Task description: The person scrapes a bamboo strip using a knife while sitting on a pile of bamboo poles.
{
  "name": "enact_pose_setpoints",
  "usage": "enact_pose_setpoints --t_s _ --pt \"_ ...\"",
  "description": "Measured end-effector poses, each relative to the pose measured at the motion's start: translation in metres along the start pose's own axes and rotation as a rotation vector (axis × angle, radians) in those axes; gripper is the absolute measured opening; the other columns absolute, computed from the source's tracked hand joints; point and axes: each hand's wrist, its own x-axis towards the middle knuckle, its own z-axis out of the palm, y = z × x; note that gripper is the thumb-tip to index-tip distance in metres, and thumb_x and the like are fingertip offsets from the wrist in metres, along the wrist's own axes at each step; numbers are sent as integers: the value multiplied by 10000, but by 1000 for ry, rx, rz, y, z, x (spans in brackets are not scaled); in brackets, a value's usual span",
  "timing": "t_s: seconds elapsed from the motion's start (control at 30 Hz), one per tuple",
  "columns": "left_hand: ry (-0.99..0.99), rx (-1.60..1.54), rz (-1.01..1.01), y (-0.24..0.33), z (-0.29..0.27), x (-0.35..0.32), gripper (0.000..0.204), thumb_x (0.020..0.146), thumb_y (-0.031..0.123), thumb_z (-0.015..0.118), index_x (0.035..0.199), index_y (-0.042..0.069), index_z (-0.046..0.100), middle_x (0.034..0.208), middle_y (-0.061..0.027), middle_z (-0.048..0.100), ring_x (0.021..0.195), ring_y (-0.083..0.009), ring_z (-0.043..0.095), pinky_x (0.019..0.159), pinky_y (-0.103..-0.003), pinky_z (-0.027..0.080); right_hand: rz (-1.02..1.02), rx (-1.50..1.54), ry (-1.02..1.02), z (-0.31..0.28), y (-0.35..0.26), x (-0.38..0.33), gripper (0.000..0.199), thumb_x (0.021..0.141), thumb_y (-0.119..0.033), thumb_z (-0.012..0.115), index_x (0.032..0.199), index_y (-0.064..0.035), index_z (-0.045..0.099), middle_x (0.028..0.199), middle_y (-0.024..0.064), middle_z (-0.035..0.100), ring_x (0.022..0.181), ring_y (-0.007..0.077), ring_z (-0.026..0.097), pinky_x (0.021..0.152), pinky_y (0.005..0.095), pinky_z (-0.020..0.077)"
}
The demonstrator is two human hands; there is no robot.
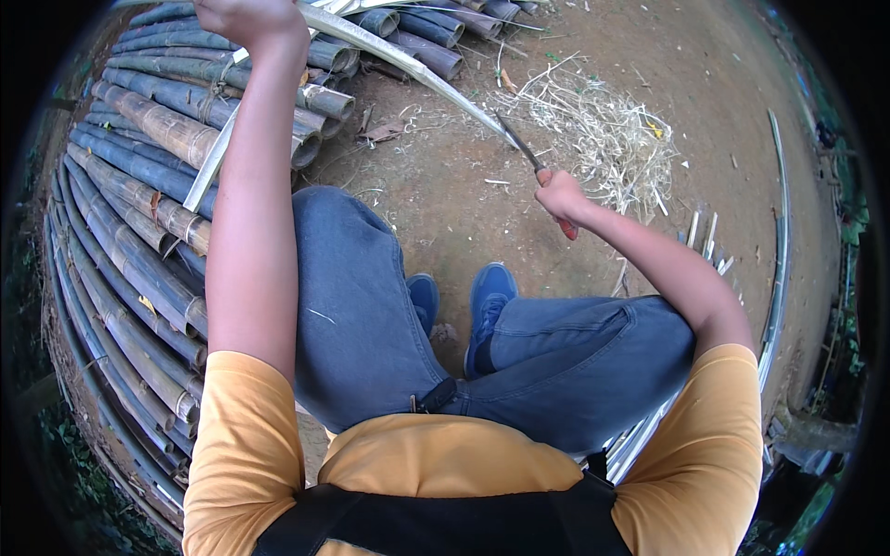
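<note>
At the upper left, partly cut off by the picture's top edge, my left hand is closed on a long pale bamboo strip. The strip slopes down to the right, its end over the ground between my hands. My right hand grips a knife by its reddish handle. The dark, narrow blade points up and left, and its tip meets or overlaps the strip's lower end; I cannot tell whether they touch.
Stacked bamboo poles lie along my left, some tied together. A tangle of pale shavings spreads on the bare earth ahead of my right hand. Split strips lie beside my right knee, and a long strip lies farther right.
</note>
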Motion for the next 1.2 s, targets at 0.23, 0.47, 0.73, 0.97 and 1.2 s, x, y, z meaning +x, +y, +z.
enact_pose_setpoints --t_s 0.23,0.47,0.73,0.97,1.2 --pt "-23 20 11 -2 4 -5 409 1060 521 374 858 166 398 601 31 323 435 -97 301 381 -264 231 -459 -1 271 17 -8 2 160 890 -138 537 980 -6 552 735 226 621 769 411 668 716 493 497" --pt "-152 -124 -66 -4 -19 6 401 1069 512 360 870 164 390 605 27 327 440 -97 310 391 -266 243 57 33 -54 7 8 20 137 842 -96 526 932 -3 570 633 192 600 479 410 632 476 544 552" --pt "-141 -9 -44 8 15 -15 428 1079 513 312 921 137 442 657 -13 443 479 -148 442 441 -309 410 88 -178 11 -38 35 35 394 861 -99 498 1217 -110 664 801 247 680 613 356 706 558 492 592" --pt "-256 278 29 3 10 -10 631 1074 556 301 1078 22 638 716 23 474 645 -102 473 592 -263 386 -39 -869 82 -74 8 8 320 896 -148 578 1171 -25 687 902 187 719 746 282 721 664 396 563" --pt "46 516 230 -6 7 1 612 1061 551 376 1204 4 610 834 -8 526 782 -108 506 717 -282 440 29 -232 6 -117 -48 -60 263 879 -155 700 1023 33 587 631 71 550 485 138 498 410 330 387"
